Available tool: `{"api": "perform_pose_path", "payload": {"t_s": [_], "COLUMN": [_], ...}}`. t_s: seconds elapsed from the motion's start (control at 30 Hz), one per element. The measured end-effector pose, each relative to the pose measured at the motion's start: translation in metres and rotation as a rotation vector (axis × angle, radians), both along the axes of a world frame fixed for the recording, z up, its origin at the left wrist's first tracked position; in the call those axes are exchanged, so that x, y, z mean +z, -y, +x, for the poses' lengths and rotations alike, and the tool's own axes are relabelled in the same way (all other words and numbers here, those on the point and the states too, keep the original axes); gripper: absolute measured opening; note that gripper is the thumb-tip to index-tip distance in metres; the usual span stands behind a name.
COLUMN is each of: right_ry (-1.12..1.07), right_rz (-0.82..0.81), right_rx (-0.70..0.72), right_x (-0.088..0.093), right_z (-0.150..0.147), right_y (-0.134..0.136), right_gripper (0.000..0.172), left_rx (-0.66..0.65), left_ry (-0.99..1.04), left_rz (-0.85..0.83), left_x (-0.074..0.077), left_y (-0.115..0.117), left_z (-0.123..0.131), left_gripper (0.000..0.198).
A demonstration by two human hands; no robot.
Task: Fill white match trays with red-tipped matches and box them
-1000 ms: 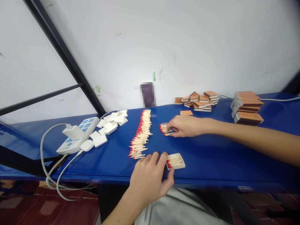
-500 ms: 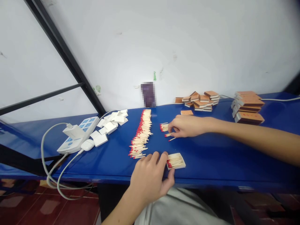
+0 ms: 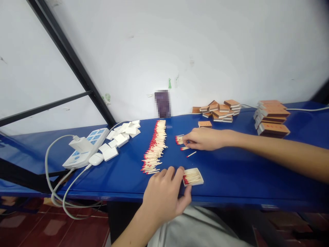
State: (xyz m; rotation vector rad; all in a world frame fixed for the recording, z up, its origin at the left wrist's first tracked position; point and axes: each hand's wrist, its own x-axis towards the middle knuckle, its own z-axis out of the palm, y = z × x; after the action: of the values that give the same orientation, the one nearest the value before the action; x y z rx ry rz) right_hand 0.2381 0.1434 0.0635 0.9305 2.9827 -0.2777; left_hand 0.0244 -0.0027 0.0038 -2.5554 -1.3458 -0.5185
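My left hand (image 3: 164,192) grips the left end of a white matchbox tray (image 3: 202,179) at the front of the table, thumb on the near side and fingers on the far side. Red-tipped matches (image 3: 193,176) lie in the tray. Beyond it, my right hand (image 3: 207,138) reaches in from the right, its fingers closed down on a small group of matches (image 3: 179,139); the fingertips hide part of the group. One loose match (image 3: 191,154) lies just in front of that hand. To the left, a long row of matches (image 3: 156,144) runs from the back toward me.
White empty-looking trays (image 3: 120,139) are heaped at left, beside a power strip (image 3: 87,147) with cables. Matchbox sleeves (image 3: 218,111) lie piled at the back, one single sleeve (image 3: 205,124) nearer. Stacked matchboxes (image 3: 272,118) stand at right. A wall closes off the blue table's (image 3: 244,175) back.
My right hand has shifted slightly left over the small group of matches. The loose match in front of it now lies fully in sight, a little nearer me. My left hand and the tray are still.
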Motion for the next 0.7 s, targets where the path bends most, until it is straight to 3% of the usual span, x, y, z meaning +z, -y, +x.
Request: {"api": "perform_pose_path", "payload": {"t_s": [0.27, 0.7], "right_ry": [-0.011, -0.130], "right_rz": [-0.020, -0.100], "right_rx": [0.020, 0.060], "right_x": [-0.004, -0.012], "right_z": [0.002, 0.002], "right_y": [0.000, -0.004], "right_gripper": [0.030, 0.028], "left_rx": [-0.001, 0.004], "left_ry": [-0.006, -0.012], "left_rz": [-0.010, -0.001], "left_x": [0.000, 0.000], "left_y": [0.000, 0.000], "left_z": [0.000, 0.000], "left_gripper": [0.031, 0.031]}}
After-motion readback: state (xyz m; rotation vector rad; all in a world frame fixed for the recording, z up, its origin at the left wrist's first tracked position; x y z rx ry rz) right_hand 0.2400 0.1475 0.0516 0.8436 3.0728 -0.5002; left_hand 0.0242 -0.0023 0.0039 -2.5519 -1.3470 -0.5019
